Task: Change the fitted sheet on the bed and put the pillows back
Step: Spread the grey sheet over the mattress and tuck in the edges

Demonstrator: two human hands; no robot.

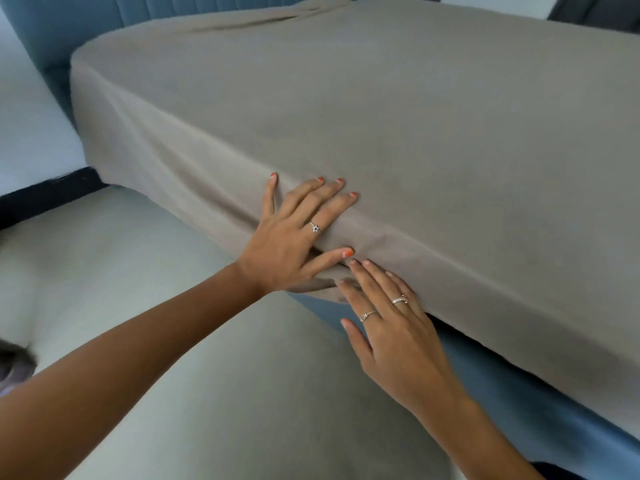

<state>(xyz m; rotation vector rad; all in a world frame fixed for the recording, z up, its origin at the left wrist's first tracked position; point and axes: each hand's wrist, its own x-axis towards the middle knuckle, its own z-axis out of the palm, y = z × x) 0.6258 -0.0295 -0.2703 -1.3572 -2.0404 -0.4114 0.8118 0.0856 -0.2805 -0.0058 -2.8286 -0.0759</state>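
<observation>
A taupe fitted sheet (398,116) covers the mattress and hangs down its near side. My left hand (294,233) lies flat on the near edge with fingers spread, pressing the sheet where top meets side. Just below it, my right hand (391,323) rests flat against the side of the mattress, fingertips at a fold of the sheet near the hem. Neither hand grips the cloth. A loose ridge of sheet lies bunched at the far end by the headboard (166,5). No pillows are in view.
The blue upholstered bed base (519,393) shows under the sheet's hem at the right. Pale floor (156,271) spreads at the left and front, with a dark skirting strip (45,195) along the white wall. A dark object sits at the top right.
</observation>
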